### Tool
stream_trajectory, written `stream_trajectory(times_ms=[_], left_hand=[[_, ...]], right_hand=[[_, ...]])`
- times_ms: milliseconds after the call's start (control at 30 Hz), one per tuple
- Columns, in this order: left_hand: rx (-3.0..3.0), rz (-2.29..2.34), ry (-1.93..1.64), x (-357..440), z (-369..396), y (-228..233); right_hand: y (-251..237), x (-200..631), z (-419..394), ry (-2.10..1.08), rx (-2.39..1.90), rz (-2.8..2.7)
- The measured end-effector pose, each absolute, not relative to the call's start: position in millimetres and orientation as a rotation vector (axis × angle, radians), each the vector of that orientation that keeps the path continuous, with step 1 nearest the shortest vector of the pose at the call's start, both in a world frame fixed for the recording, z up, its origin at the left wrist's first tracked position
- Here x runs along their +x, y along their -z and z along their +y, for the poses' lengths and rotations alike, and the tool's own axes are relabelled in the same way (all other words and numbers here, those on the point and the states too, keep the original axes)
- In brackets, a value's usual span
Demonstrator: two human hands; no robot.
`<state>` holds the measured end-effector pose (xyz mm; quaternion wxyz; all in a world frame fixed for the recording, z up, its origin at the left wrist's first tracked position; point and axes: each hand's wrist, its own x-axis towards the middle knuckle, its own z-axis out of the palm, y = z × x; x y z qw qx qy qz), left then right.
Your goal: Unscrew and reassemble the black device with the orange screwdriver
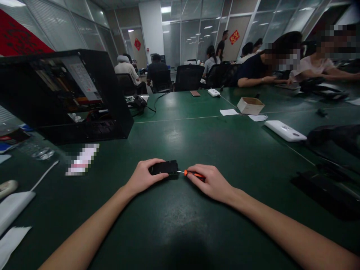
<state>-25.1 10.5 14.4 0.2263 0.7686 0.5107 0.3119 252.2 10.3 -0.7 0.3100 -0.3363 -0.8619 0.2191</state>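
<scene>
The small black box (164, 168) under the left hand (143, 177) looks like matt plastic. The screwdriver (191, 174) in the right hand (212, 183) has a glossy orange plastic grip and a thin bright metal shaft. The green table (197, 138) is smooth with a dull sheen (ceiling lights reflect softly). Far right, the cardboard box (250, 105) looks matt, the white device (285, 131) glossy plastic.
</scene>
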Motion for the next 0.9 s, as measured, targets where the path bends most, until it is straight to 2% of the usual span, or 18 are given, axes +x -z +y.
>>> stream_trajectory(times_ms=[167,233,500,900], left_hand=[[2.107,1.409,-0.883,-13.6,4.7,-11.5],[2.151,1.348,-0.862,-11.8,3.1,-13.3],[2.222,1.271,-0.894,-7.9,0.1,-14.1],[2.177,1.327,-0.88,-6.9,0.0,-12.0]], right_hand=[[-8.8,260.7,10.5,-0.087,-0.702,-2.5],[-12.6,266.7,14.1,0.006,-0.642,-2.522],[-11.2,270.0,20.8,-0.134,-0.658,-2.549],[-19.4,281.3,18.2,0.046,-0.624,-2.573]])
